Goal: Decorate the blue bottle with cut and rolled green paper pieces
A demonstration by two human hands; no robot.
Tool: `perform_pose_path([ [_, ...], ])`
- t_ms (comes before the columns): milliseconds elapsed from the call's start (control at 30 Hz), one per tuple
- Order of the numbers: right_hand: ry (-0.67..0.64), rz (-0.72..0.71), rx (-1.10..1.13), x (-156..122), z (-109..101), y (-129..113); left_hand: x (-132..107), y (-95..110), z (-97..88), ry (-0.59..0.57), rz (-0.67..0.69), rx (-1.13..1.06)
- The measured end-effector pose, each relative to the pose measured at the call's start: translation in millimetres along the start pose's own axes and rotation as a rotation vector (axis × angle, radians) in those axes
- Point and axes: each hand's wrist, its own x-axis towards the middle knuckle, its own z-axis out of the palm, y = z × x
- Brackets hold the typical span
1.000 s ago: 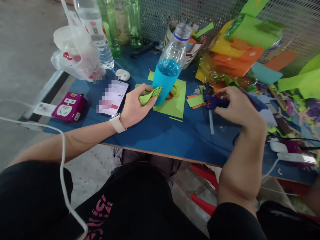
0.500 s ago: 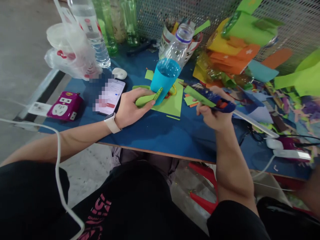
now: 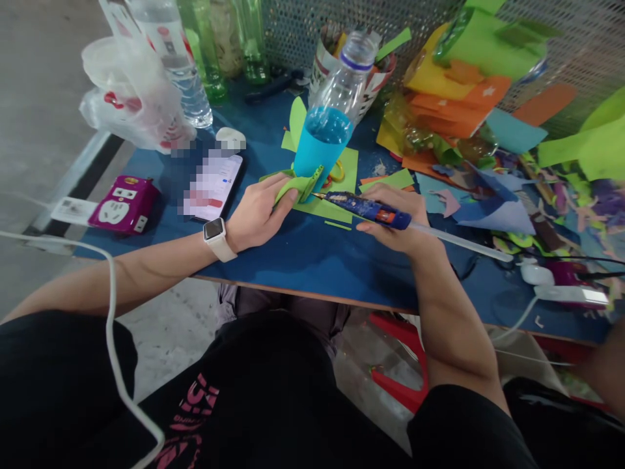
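My left hand [image 3: 256,213] pinches a green paper leaf [image 3: 299,185] against the base of a plastic bottle [image 3: 342,88] wrapped in a light-blue paper sleeve [image 3: 317,151]. My right hand [image 3: 396,221] grips a blue hot glue gun [image 3: 368,208], a clear glue stick [image 3: 459,240] jutting out behind it. The gun's nozzle points left and nearly touches the leaf. A second green leaf [image 3: 296,117] sticks up beside the sleeve. A green paper sheet [image 3: 336,185] lies under the bottle on the blue table [image 3: 303,251].
A phone [image 3: 212,185], white earbud case [image 3: 230,138], purple power strip [image 3: 122,207] and plastic bag [image 3: 129,98] sit at the left. Bottles [image 3: 180,58] stand at the back. Coloured paper scraps [image 3: 469,78] pile up on the right, with another power strip [image 3: 566,283] near the edge.
My right hand picked the glue gun up off the table and swung it left until its nozzle reached the leaf. My left hand stayed at the bottle's base, holding the leaf.
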Motion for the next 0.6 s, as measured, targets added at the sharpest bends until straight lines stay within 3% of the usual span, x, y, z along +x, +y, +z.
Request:
perform_pose_path([
  [300, -0.17, -0.037, -0.092, 4, -1, -14, 0, 3, 0.5, -0.03, 0.074, 0.064],
  [600, -0.224, -0.07, -0.097, 8, -5, -18, 1, 7, -0.5, -0.023, 0.083, 0.09],
])
